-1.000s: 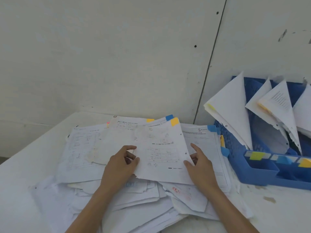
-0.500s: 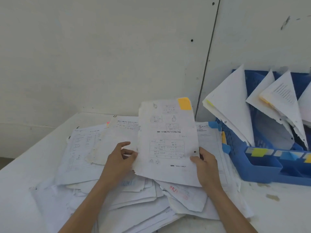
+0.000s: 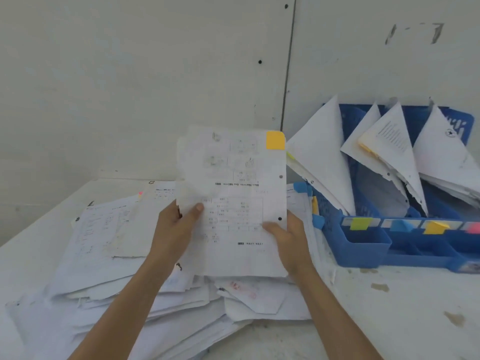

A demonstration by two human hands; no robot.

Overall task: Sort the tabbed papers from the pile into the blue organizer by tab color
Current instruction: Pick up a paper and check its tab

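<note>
A printed sheet [image 3: 233, 183] with an orange-yellow tab [image 3: 275, 140] at its top right corner is held upright above the pile [image 3: 109, 245]. My left hand [image 3: 176, 227] pinches its left edge, thumb on the front. My right hand [image 3: 288, 237] grips its lower right edge. The blue organizer [image 3: 363, 245] stands to the right, with green [image 3: 359, 223], blue [image 3: 401, 225], yellow [image 3: 436, 227] and pink [image 3: 474, 227] labels on its front slots. Folded white papers [image 3: 324, 157] lean in its compartments.
The pile of loose sheets spreads over the white table [image 3: 389, 315], some with blue tabs [image 3: 300, 186] and a pink one [image 3: 140, 194] at the edges. A pale wall [image 3: 130, 74] rises directly behind. Brown stains mark the table at the right.
Both hands have lifted the orange-tabbed sheet off the pile and tilted it upright. It now stands higher, with its top edge near the organizer's left papers.
</note>
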